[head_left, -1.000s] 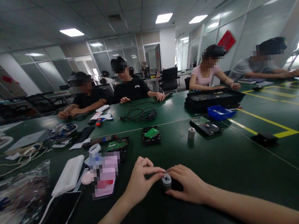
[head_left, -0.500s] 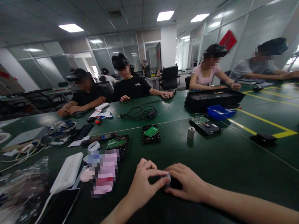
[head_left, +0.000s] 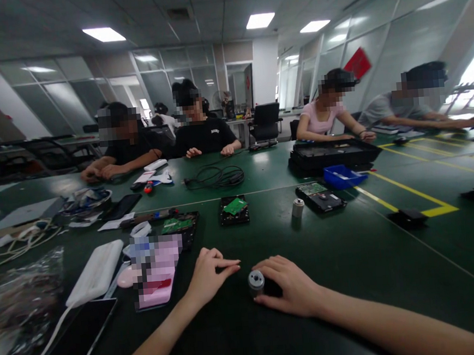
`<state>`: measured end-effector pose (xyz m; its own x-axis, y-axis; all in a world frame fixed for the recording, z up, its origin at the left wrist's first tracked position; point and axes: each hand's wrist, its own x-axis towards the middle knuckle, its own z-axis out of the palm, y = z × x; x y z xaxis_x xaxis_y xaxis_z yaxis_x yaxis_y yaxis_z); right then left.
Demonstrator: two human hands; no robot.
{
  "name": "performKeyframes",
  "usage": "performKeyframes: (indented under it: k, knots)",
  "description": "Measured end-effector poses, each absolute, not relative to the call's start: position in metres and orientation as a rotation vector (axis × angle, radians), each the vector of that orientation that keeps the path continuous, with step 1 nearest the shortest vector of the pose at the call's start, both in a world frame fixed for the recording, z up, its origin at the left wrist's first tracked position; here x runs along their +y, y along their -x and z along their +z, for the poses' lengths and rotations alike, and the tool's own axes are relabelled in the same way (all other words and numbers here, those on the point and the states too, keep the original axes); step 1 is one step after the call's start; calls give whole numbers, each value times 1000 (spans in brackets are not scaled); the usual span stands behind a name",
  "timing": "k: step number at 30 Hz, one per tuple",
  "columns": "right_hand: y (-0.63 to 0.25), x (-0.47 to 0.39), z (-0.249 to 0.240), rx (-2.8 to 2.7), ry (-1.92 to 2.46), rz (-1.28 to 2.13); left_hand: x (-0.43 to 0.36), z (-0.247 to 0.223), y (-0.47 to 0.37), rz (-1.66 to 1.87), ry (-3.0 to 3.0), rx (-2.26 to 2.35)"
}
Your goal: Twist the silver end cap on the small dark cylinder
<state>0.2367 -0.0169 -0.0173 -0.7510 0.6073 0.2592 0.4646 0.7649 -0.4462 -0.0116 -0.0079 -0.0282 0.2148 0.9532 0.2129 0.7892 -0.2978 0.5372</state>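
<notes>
Between the thumb and fingers of my right hand [head_left: 292, 287] is a small cylindrical metal motor [head_left: 256, 283], upright, with holes in its round top face. My left hand [head_left: 208, 275] is apart from it, to its left. Its thumb and forefinger are pinched together at the tips; anything held there is too small to make out. A second metal cylinder [head_left: 298, 208] of similar size stands farther back on the green table. Near it lies a hard drive [head_left: 324, 197] with an exposed circuit board, and another drive [head_left: 234, 210] lies left of that.
A blue tray [head_left: 344, 177] sits before a black case [head_left: 334, 158] at the right. To my left are a pink item [head_left: 162, 271], a white power strip [head_left: 99, 271], a dark tablet [head_left: 75, 343] and a clear plastic bag [head_left: 29, 303]. Several people sit across the table.
My left hand has come away from the motor toward the left, with thumb and forefinger pinched. My right hand stays around the motor, whose top now shows. The view has shifted slightly.
</notes>
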Motion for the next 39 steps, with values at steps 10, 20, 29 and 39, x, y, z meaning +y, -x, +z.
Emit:
performKeyframes:
  k: [10,20,29,39]
  knots:
    - [-237,-14,-21,-2556,799,488,-12,-19,5,1007,-2122,1538]
    - [-236,-15,-20,-2572,800,476,-39,0,-25,1029,-2115,1263]
    - [-236,-15,-22,-2567,801,465,-40,1,-28,1056,-2084,1200]
    - [-237,-15,-27,-2554,785,463,-39,5,-25,980,-2122,1165]
